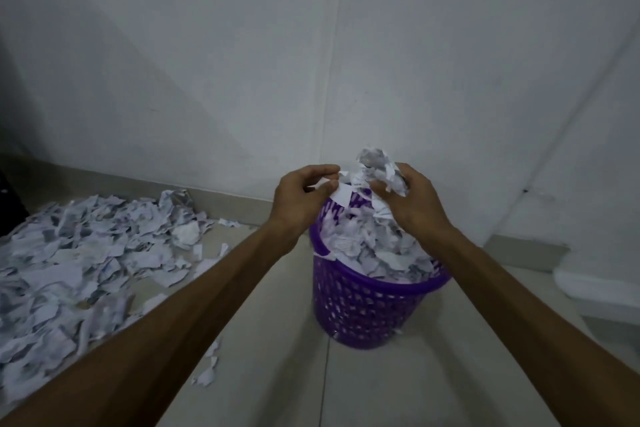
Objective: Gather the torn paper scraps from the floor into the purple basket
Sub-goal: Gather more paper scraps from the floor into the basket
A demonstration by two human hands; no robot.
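From my remote seat, the biggest thing was the heap of torn paper scraps [79,263] spread on the floor [381,385] well to the left of the purple basket [367,308], which stood near the wall corner, piled past its rim with scraps. Above the basket, my right hand [415,201] clutched a crumpled handful of scraps [381,166], and my left hand [304,198] pinched a small white piece [341,196] just beside it.
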